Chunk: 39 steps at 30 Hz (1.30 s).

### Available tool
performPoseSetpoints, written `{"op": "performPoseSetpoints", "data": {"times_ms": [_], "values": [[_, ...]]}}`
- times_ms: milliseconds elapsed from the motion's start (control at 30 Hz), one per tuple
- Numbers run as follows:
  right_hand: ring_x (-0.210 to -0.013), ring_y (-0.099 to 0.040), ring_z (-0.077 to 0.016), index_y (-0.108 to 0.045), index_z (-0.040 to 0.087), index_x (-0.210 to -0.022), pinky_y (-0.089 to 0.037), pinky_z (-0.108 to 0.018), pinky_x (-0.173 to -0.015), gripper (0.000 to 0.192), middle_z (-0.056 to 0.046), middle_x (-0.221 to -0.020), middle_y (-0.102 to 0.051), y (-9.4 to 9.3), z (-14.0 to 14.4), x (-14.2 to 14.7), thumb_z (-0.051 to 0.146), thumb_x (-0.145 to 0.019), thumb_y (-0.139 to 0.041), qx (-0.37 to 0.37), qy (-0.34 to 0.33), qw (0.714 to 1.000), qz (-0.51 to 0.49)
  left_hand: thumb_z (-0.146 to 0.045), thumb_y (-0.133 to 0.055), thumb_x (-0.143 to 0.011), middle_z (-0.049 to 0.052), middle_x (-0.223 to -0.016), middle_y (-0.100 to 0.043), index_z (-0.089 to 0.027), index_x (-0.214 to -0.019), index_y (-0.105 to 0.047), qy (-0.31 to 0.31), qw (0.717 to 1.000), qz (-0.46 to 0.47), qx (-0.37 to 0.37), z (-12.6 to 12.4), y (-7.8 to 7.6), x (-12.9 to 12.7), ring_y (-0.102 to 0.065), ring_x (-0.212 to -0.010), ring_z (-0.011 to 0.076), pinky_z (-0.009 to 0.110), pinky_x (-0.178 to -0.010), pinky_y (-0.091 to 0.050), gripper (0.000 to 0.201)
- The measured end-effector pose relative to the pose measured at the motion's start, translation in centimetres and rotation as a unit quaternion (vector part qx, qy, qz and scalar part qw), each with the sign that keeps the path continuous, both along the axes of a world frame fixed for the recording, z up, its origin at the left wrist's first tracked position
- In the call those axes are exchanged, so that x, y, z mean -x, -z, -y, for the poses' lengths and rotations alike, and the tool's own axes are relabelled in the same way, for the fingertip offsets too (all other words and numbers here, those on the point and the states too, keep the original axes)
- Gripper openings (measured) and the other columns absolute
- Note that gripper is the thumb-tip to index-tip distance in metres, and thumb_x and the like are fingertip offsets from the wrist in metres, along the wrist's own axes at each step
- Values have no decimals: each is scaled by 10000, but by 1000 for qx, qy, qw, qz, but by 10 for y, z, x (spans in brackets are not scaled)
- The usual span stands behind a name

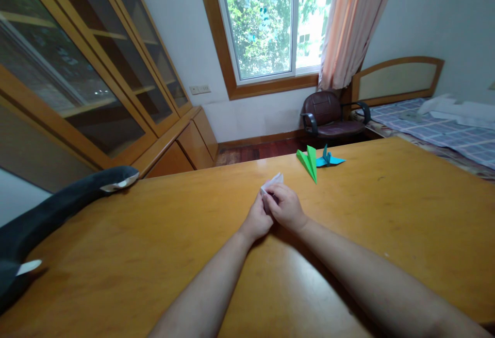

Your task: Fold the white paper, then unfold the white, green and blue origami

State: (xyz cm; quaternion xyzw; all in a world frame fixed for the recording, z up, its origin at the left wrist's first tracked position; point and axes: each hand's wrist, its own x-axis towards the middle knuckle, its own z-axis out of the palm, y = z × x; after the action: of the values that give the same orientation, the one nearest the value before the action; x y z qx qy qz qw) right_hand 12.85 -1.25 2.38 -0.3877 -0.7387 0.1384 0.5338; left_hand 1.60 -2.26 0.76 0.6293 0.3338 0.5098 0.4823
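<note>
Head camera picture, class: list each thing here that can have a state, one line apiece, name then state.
White paper: partly folded, held between both hands over the table.
Left hand: closed on the white paper.
Right hand: closed on the white paper.
Green paper plane: folded, lying on the table.
Blue paper crane: folded, standing beside the plane.
Window: shut.
Curtain: drawn aside.
Cabinet doors: shut.

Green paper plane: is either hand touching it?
No, the green paper plane lies apart on the table, while the left hand and right hand pinch a white folded paper.
</note>
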Motion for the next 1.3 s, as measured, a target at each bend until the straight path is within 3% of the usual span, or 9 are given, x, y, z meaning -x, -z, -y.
{"op": "performPoseSetpoints", "data": {"times_ms": [200,367,667,1133,1300], "values": [[-757,-601,-176,-645,202,-802,-485,-307,-732,193,-47,-781,-666,-3,0,-1,224,-890,-475,12,-7,1000,-18,-237,-698,-735,136,-1217,-530,-134,-1191,-459,12,1000,-11,4,0,3,1,-515,-1141,255,409,-1054,-389,526],[-700,-600,-161,-637,206,-821,-489,-285,-680,128,-24,-768,-658,0,-1,0,240,-859,-519,41,19,998,-53,-210,-682,-735,123,-1201,-545,-144,-1215,-441,29,999,-2,27,1,3,0,-526,-1134,251,398,-1034,-411,542],[-863,-614,-194,-658,217,-907,-505,-341,-825,174,-67,-894,-668,2,-1,-4,178,-870,-493,-16,13,999,-26,-151,-673,-705,104,-1165,-554,-147,-1192,-449,39,999,-6,14,-2,12,3,-547,-1069,230,364,-997,-433,536],[-943,-584,-201,-630,199,-1074,-502,-358,-868,287,-91,-995,-639,2,0,-3,118,-857,-461,-30,-47,998,42,-164,-669,-707,100,-1118,-577,-139,-1165,-453,10,1000,1,23,-2,6,5,-558,-1041,224,363,-978,-443,507],[-902,-586,-208,-639,183,-976,-494,-353,-845,174,-88,-949,-651,1,0,-1,168,-841,-530,-10,-22,999,41,-183,-664,-730,112,-1151,-566,-134,-1143,-467,-5,1000,6,18,-2,8,3,-545,-1077,231,369,-995,-432,459]]}}
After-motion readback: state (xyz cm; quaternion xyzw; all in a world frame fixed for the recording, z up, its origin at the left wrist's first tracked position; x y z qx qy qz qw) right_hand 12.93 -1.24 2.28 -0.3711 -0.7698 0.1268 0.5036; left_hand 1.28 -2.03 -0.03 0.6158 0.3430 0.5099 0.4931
